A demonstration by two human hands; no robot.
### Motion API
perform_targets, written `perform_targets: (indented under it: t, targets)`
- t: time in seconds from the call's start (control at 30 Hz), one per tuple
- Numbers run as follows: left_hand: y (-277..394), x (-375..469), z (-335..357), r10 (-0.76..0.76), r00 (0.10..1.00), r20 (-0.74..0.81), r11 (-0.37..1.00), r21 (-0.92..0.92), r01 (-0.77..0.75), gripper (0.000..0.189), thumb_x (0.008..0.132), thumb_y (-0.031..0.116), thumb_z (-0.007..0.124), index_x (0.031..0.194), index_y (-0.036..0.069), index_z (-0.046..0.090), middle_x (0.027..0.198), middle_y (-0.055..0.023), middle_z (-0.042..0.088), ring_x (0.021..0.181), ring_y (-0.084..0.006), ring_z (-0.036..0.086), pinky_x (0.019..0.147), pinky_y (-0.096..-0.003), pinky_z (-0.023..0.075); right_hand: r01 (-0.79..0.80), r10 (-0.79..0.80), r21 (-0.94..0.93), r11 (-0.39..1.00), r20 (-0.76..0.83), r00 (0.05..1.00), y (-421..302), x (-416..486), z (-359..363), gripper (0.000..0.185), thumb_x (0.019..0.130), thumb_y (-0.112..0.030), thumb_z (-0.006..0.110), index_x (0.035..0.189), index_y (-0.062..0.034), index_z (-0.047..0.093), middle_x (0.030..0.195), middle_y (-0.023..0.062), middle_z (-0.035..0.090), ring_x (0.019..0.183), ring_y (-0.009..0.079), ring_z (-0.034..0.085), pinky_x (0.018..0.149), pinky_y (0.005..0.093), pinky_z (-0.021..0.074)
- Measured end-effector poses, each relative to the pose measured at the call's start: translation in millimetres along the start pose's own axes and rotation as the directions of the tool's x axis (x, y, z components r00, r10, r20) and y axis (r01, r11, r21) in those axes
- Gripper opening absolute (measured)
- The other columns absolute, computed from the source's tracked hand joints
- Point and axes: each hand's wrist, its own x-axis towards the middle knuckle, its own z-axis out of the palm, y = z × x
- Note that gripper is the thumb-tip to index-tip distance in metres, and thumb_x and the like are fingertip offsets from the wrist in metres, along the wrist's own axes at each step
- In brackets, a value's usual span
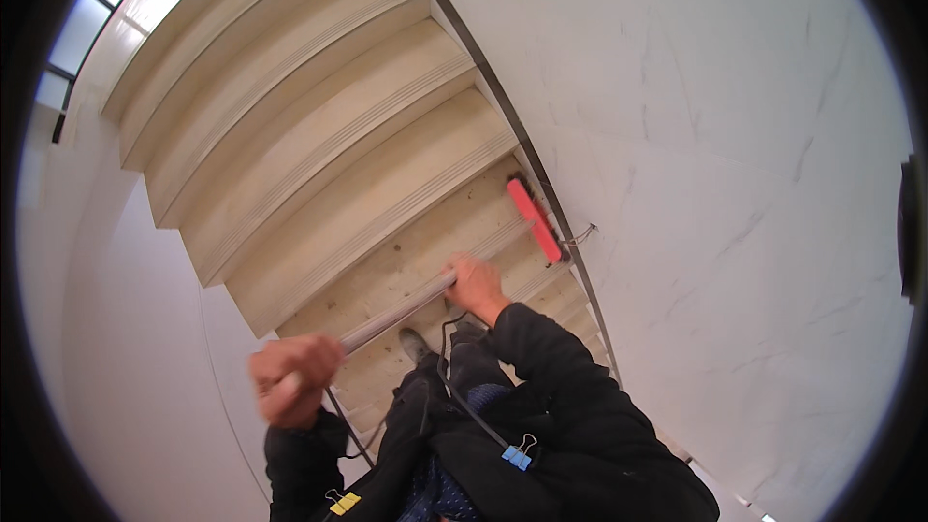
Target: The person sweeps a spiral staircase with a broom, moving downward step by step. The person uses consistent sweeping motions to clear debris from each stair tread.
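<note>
My left hand (296,379) is closed around the upper end of a broom handle (395,315). Farther down the same handle, my right hand (475,284) grips it in front of my body. The handle slants up to the right, to a red broom head (535,221) with dark bristles. That head lies along the right end of a stair tread, beside the dark strip at the foot of the wall. Dark specks of debris (397,248) lie on the tread by the broom.
Curved beige stone steps (326,116) rise ahead. A marble-patterned wall (689,159) with thin wires (580,235) sticking out stands on the right, a pale curved wall (145,319) on the left. Below me are my shoes (415,344) and more steps. A black cable (464,406) hangs along my front.
</note>
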Motion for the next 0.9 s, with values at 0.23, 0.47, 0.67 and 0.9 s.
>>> perform_targets:
  t: [0.23, 0.47, 0.67, 0.9]
  targets:
    - [-25.2, -6.8, 25.9, 0.015, 0.981, -0.195, 0.994, 0.107, 0.006, 0.039, 0.087, 0.017, 0.054, 0.056, 0.005, 0.034, 0.05, -0.0086, 0.039, 0.048, -0.0219, 0.038, 0.057, -0.0425, 0.0391, 0.131, -0.125, -0.037, 0.991, 0.149, 0.981, 21.6, 45.2, 34.6, 0.017, 0.072, -0.023, 0.071, 0.082, -0.0093, 0.068, 0.089, 0.0149, 0.07, 0.085, 0.0392, 0.067, 0.07, 0.0497, 0.0527]
    - [69.3, -0.8, 52.3, 0.178, 0.984, -0.032, 0.957, 0.238, -0.165, 0.04, 0.092, 0.015, 0.05, 0.057, 0.011, 0.032, 0.045, -0.0022, 0.035, 0.039, -0.0153, 0.031, 0.042, -0.0325, 0.0325, 0.277, -0.308, 0.136, 0.951, 0.372, 0.876, -57.1, -0.3, 24.3, 0.018, 0.073, -0.021, 0.071, 0.089, -0.0132, 0.067, 0.09, 0.0106, 0.068, 0.09, 0.0359, 0.066, 0.072, 0.0481, 0.0521]
    - [62.7, -0.8, 44.4, 0.194, 0.981, 0.005, 0.98, 0.047, -0.194, 0.04, 0.09, 0.016, 0.053, 0.055, 0.009, 0.033, 0.046, -0.0048, 0.038, 0.04, -0.0175, 0.035, 0.044, -0.0339, 0.0361, 0.278, -0.293, 0.143, 0.95, 0.093, 0.952, -37.6, -17.4, -11.8, 0.015, 0.072, -0.019, 0.068, 0.084, -0.0106, 0.065, 0.088, 0.014, 0.07, 0.084, 0.0377, 0.068, 0.07, 0.0494, 0.0541]
    - [-36.0, 3.8, 52.3, 0.014, 0.993, -0.117, 0.987, 0.158, 0.005, 0.036, 0.087, 0.016, 0.052, 0.057, 0.004, 0.036, 0.052, -0.0109, 0.044, 0.049, -0.0238, 0.042, 0.057, -0.0413, 0.0414, 0.114, -0.103, -0.042, 0.993, 0.203, 0.974, 30.5, 39.0, -6.4, 0.02, 0.073, -0.022, 0.07, 0.088, -0.0102, 0.068, 0.094, 0.0149, 0.07, 0.086, 0.0392, 0.067, 0.074, 0.0507, 0.0527]
